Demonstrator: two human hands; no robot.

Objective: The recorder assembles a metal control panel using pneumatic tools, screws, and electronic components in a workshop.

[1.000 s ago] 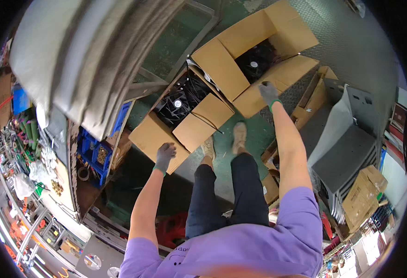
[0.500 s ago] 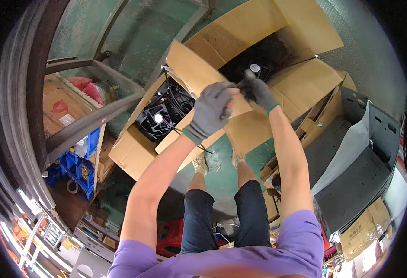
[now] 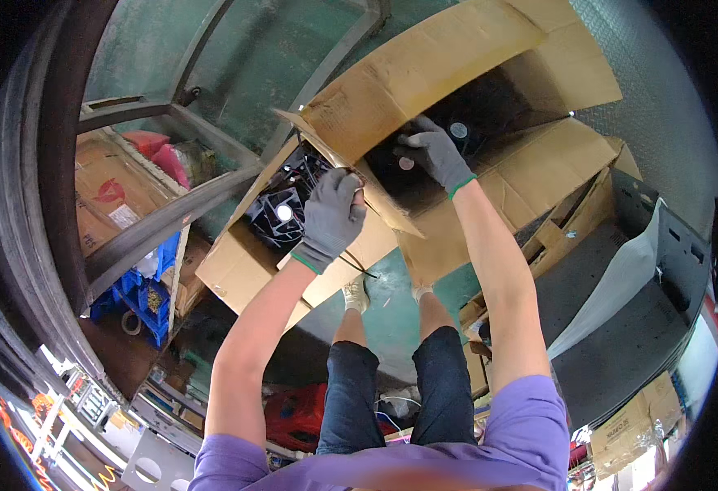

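Note:
Two open cardboard boxes stand side by side. Black cooling fans [image 3: 270,222] with cables lie in the left box [image 3: 232,266], one showing a pale round centre. My left hand [image 3: 332,217], in a grey glove with some bare fingertips, is over this box's right side, fingers curled together. What they hold, if anything, is hidden. Inside the right box [image 3: 400,69] are dark parts with pale round discs [image 3: 458,130], hard to make out in shadow. My right hand [image 3: 441,157], also gloved, reaches over its opening, fingers bent but apart, with nothing visible in them.
Raised flaps stand between the boxes. A dark metal frame [image 3: 171,221] runs along the left, beside blue bins [image 3: 142,299] and another carton [image 3: 117,192]. Large dark panels [image 3: 621,327] lean at the right. A red object [image 3: 297,413] is behind my legs.
My hands have moved apart from where they met between the boxes. The left went left and down over the fans; the right shifted slightly left over the right box. The flap between has swung.

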